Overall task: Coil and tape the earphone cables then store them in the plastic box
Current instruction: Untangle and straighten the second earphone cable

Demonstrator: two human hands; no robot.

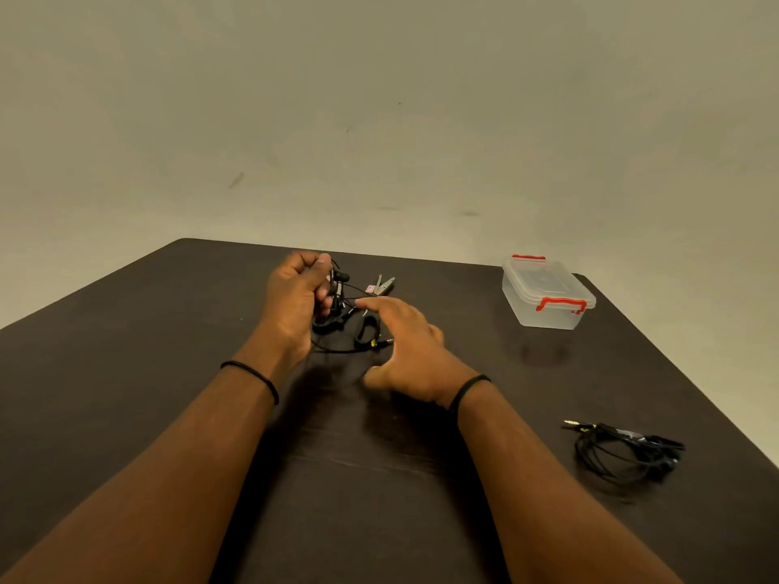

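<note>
My left hand is closed around a bunch of black earphone cable, held just above the dark table. The rest of that cable trails down to the table, its plug lying beside my right hand. The right hand hovers open, fingers spread, index finger pointing toward the cable and holding nothing. A second black earphone cable lies loosely coiled at the right. The clear plastic box with red clips stands closed at the far right.
Scissors lie beyond the hands near the table's far edge, with a small roll of black tape under the left hand. A plain wall rises behind the table. The table's right edge runs close to the second cable.
</note>
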